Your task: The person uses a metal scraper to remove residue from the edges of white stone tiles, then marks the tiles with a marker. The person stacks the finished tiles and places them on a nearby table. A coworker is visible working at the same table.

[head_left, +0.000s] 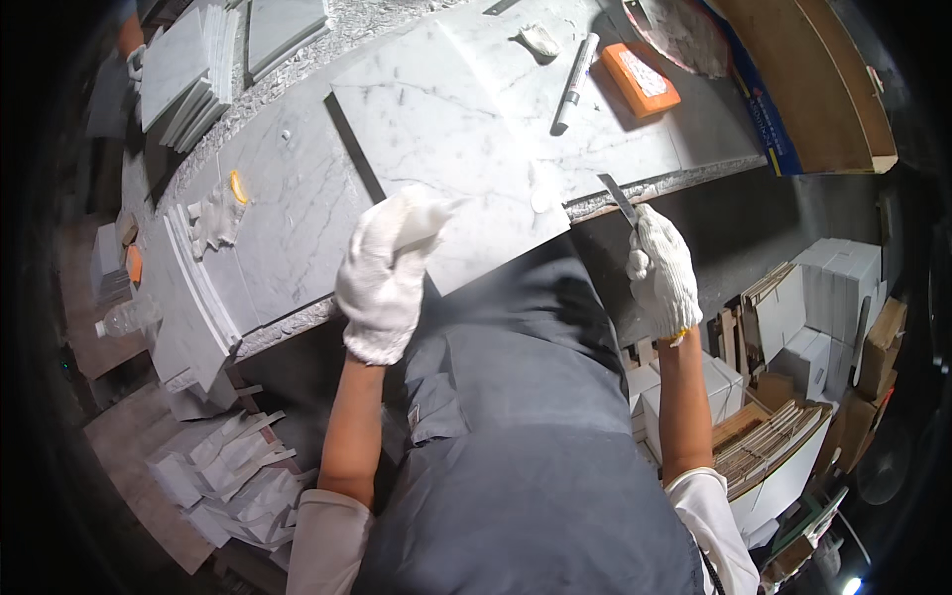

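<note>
My right hand (662, 268), in a white knit glove, is closed around a flat metal blade (618, 196) that points up and left past the front edge of the table. My left hand (382, 278), also gloved in white, hovers at the near left edge of a white, grey-veined marble slab (446, 129). Its fingers are smeared by motion, so I cannot make out whether they hold anything. A small round white spot (541, 200) shows on the slab near its front right corner.
Beyond the slab are a marker pen (575, 84), an orange block (641, 79) and a crumpled white scrap (538, 40). A glove (218, 220) lies left. Stone tiles (188, 79) stand far left, near another person's hand (136, 61). Cardboard (828, 89) borders the right; white boxes (828, 297) stand below.
</note>
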Demonstrator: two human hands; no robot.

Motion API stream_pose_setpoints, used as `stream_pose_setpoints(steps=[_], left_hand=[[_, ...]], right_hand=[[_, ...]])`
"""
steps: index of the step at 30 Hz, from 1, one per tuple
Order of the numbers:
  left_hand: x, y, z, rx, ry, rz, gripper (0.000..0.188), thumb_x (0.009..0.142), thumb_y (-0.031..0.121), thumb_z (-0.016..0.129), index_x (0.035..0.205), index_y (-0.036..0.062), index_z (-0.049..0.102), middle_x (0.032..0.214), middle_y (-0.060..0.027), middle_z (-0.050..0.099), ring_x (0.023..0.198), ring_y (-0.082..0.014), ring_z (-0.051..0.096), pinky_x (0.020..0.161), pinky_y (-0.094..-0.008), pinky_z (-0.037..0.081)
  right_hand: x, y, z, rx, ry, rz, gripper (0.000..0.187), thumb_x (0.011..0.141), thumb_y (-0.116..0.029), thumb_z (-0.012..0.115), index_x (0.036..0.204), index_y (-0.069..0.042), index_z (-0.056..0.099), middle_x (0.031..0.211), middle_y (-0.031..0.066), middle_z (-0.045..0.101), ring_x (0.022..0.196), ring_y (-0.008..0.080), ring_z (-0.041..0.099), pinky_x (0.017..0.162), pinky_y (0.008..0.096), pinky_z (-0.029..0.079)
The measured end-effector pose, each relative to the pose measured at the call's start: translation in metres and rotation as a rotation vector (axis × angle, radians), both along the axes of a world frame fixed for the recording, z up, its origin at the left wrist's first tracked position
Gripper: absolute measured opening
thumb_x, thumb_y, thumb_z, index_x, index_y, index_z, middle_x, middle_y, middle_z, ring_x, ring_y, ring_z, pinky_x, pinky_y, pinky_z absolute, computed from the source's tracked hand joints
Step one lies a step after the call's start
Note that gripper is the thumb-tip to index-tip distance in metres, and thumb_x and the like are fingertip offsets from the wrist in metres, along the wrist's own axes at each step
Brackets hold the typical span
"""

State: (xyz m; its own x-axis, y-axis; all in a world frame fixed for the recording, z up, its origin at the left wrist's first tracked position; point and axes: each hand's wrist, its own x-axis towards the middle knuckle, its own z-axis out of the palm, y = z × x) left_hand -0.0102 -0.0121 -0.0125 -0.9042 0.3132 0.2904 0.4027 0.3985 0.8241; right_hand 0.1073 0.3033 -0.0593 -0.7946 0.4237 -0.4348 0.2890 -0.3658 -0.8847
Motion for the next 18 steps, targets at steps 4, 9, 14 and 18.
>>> stream_pose_setpoints(steps=[4, 9, 14, 18], left_hand=[[-0.012, 0.021, -0.006, -0.333, 0.378, -0.016, 0.06, 0.073, 0.003, 0.075, 0.131, 0.016, 0.069, 0.125, -0.0081, 0.067, 0.11, -0.0299, 0.066, 0.095, -0.0411, 0.053], [-0.018, 0.03, -0.011, -0.568, 0.519, -0.042, 0.064, 0.072, 0.006, 0.076, 0.134, 0.0197, 0.068, 0.125, -0.0056, 0.066, 0.111, -0.0286, 0.063, 0.095, -0.0424, 0.052], [-0.013, 0.033, -0.01, -0.618, 0.539, -0.077, 0.063, 0.071, 0.004, 0.074, 0.132, 0.0194, 0.069, 0.128, -0.007, 0.064, 0.118, -0.0302, 0.061, 0.1, -0.0435, 0.049], [-0.011, 0.037, -0.011, -0.612, 0.53, -0.085, 0.066, 0.066, 0.0, 0.073, 0.129, 0.0163, 0.071, 0.133, -0.0089, 0.063, 0.128, -0.032, 0.056, 0.109, -0.045, 0.044]], right_hand=[[0.026, -0.007, -0.002, -0.049, -0.081, -0.057, 0.021, 0.106, -0.018, 0.055, 0.112, 0.0, 0.064, 0.087, 0.0002, 0.061, 0.072, 0.0034, 0.054, 0.06, 0.0173, 0.045], [0.025, -0.026, 0.019, -0.165, -0.147, -0.193, 0.021, 0.106, -0.019, 0.056, 0.115, -0.002, 0.065, 0.084, -0.003, 0.059, 0.067, 0.0019, 0.05, 0.058, 0.0162, 0.042], [0.018, -0.024, 0.031, -0.228, -0.126, -0.183, 0.017, 0.104, -0.016, 0.059, 0.112, -0.002, 0.066, 0.085, -0.0022, 0.058, 0.07, 0.0025, 0.052, 0.06, 0.0166, 0.044], [0.016, -0.021, 0.028, -0.153, -0.107, -0.263, 0.017, 0.103, -0.012, 0.06, 0.114, -0.001, 0.066, 0.086, -0.0011, 0.059, 0.067, 0.0032, 0.051, 0.059, 0.0175, 0.044]])
